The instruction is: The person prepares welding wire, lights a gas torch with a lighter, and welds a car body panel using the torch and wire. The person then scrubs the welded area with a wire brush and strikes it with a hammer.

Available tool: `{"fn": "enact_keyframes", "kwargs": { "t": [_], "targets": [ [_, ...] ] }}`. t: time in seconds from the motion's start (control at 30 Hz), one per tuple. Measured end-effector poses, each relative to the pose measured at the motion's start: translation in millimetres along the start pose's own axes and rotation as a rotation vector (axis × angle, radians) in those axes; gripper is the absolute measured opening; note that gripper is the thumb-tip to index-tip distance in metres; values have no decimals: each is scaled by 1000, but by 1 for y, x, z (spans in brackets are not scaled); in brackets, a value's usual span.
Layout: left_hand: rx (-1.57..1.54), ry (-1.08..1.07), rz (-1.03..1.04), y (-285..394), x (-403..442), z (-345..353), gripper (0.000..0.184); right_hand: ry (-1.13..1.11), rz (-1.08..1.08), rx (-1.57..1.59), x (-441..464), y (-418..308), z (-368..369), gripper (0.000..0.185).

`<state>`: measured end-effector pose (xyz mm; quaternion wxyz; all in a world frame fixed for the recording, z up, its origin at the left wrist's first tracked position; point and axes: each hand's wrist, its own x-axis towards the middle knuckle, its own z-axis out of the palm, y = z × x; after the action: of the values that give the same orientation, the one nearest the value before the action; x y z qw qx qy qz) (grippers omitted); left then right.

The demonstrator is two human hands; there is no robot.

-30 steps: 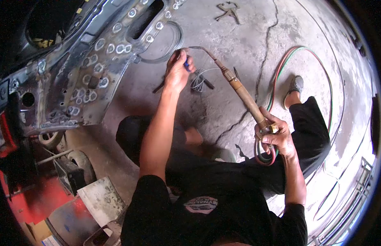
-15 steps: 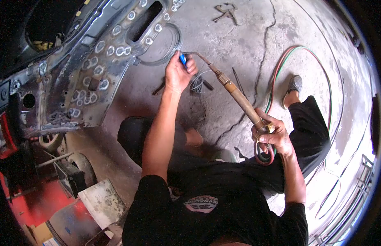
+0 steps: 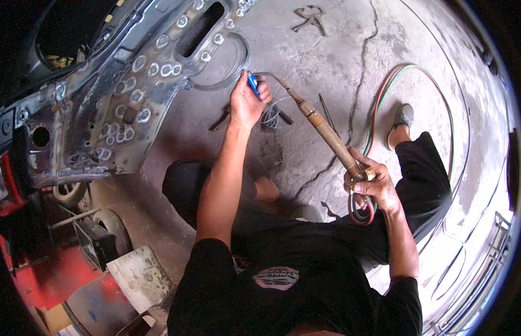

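Grey concrete floor [image 3: 305,145], rough and blotched, fills much of the head view, with a jagged crack running down from twelve to one o'clock. At ten o'clock stands a bare metal panel [image 3: 142,84], dull and scuffed, dotted with pale round weld marks and cut with a long rounded slot. Between eleven and twelve, a coil [image 3: 243,53] of thin grey wire lies on the floor, partly behind the panel.

At twelve o'clock the left hand [image 3: 250,101] pinches a small, smooth blue lighter [image 3: 253,84] upright between thumb and curled fingers. The tip of the torch's thin, bent nozzle is right by the lighter's top; whether they touch, I cannot tell. The torch [image 3: 333,137], a brownish metal tube with a ribbed collar, slants down towards four o'clock. Near three o'clock the right hand [image 3: 375,187] is closed around its brassy valve end, where red and green hoses [image 3: 378,109] bend beneath; farther off, they arch over at two o'clock.

A loose tangle [image 3: 270,116] of fine wire sits just beside the left hand. Just short of one o'clock lies a worn metal clamp [image 3: 312,19]; between seven and eight, a flat, stained whitish board [image 3: 140,277].
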<state>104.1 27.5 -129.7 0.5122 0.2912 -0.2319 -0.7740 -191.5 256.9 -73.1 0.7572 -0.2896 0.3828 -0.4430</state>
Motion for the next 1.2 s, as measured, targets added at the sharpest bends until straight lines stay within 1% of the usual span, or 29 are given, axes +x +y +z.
{"fn": "enact_keyframes", "kwargs": {
  "t": [0.07, 0.17, 0.27, 0.37, 0.57, 0.63, 0.7, 0.77, 0.83, 0.9, 0.93, 1.0, 1.07, 1.13, 1.2],
  "targets": [
    [23, -43, -9, 0, 3, -7, 44, 8, 2, -3, 0, 0, 1, 79],
    [90, -50, -36, -2, 3, -15, 44, 20, 3, -24, 2, 1, 0, 79],
    [69, 29, -8, -9, 1, -8, 43, 27, 9, -44, 3, 2, -3, 79],
    [-3, 20, -12, -5, 1, -6, 42, 35, 12, -46, 3, 1, -1, 79],
    [26, -11, -29, -5, 4, -11, 37, 37, 14, -65, 3, 4, 2, 77],
    [35, -51, -51, -8, 8, -21, 34, 41, 6, -81, 4, 4, 2, 76],
    [3, -89, -63, -9, 3, -19, 26, 68, 14, -128, 3, 4, 0, 76],
    [-10, -150, 0, -14, 4, -19, 24, 78, 12, -154, 3, 4, -1, 77],
    [60, -148, -28, -18, 9, -24, 22, 75, 1, -159, 4, 4, -1, 77],
    [204, -75, -159, -24, 11, -26, 21, 126, -40, -251, 7, 3, 5, 76],
    [407, -73, -122, -32, 3, -30, 23, 153, -50, -295, 8, 3, 9, 75],
    [809, -74, -51, -42, -19, -11, 25, 253, -69, -357, 14, 6, 15, 70],
    [1065, -70, -156, -83, -20, -37, 33, 288, -79, -447, 17, 1, 17, 67],
    [1305, -162, -334, -115, -30, -58, 37, 350, -125, -574, 18, 1, 11, 65],
    [1575, -285, -355, -165, -32, -108, 40, 425, -154, -578, 16, -14, 18, 68]
  ]
}}
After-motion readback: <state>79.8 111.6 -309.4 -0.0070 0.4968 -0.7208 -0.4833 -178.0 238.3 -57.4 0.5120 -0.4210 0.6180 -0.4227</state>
